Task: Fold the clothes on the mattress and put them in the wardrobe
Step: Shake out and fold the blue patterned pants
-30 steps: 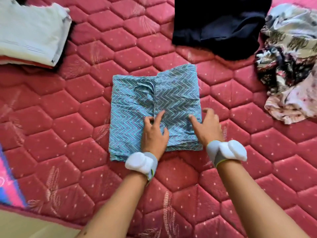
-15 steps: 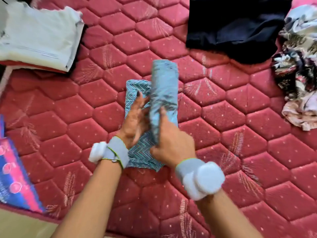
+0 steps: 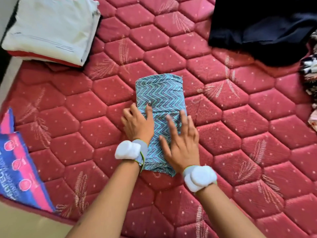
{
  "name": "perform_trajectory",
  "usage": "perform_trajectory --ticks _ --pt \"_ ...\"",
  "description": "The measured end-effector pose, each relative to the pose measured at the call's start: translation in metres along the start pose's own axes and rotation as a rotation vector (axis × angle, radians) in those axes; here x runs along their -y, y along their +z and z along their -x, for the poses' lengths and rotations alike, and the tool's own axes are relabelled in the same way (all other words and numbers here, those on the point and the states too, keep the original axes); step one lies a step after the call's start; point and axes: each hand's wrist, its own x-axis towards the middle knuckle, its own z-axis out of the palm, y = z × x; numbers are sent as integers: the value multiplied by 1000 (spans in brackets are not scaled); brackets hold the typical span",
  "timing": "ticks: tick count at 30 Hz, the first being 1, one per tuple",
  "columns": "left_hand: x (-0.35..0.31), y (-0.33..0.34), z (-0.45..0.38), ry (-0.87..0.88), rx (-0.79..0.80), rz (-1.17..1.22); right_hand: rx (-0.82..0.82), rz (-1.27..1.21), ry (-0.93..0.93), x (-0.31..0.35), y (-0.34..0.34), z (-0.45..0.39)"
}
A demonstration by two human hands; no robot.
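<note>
Both hands flatten a folded teal zigzag-print garment [image 3: 160, 107] mid-way across the red quilted mattress [image 3: 223, 134]: left hand [image 3: 137, 121] steadying its edge, right hand [image 3: 181, 143] spread flat, apparently smoothing the fold.

One head-worn wide-angle view looks steeply down, close above the red mattress [image 3: 223, 117], forearms entering from below.

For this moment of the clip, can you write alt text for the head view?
Two hands press flat on a folded teal zigzag garment on a red quilted mattress: left hand at its left edge, right hand on top. A folded white stack lies upper left, a dark garment upper right.
</note>
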Motion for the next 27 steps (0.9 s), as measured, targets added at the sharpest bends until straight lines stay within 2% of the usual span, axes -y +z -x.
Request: perform_trajectory --ticks 3,5,7,8,10,12,14,16,18,19,21,23,25,27 --pt "-5 2 -1 -74 171 223 185 24 13 2 16 10" --pt "-7 -8 -5 -192 334 542 175 -73 110 11 5 1" --pt "-4 -25 -6 -280 550 912 77 -281 168 20 -13 -15" --pt "-4 -33 -5 -266 636 1006 76 -503 197 25 -21 -27" --pt "-13 -50 3 -142 693 1026 158 -1179 302 38 -42 -50" --pt "-30 -62 14 75 650 967 298 -1739 403 45 -63 -65" --pt "-48 -67 27 317 591 765 411 -1940 465 47 -82 -72" --pt "-60 -59 38 401 515 509 395 -2053 553 29 -81 -71" --pt "-64 -44 49 395 530 314 291 -1953 757 5 -69 -65" --pt "-61 -34 54 406 536 235 248 -1791 868 -8 -61 -59" --pt "-45 -17 61 484 405 144 209 -1491 1004 -34 -47 -47" --pt "-22 -4 63 540 157 110 235 -1379 998 -49 -44 -41" --pt "4 8 69 490 -50 -26 267 -1256 925 -46 -46 -45" --pt "21 19 85 406 -29 -176 216 -982 777 -39 -46 -52"
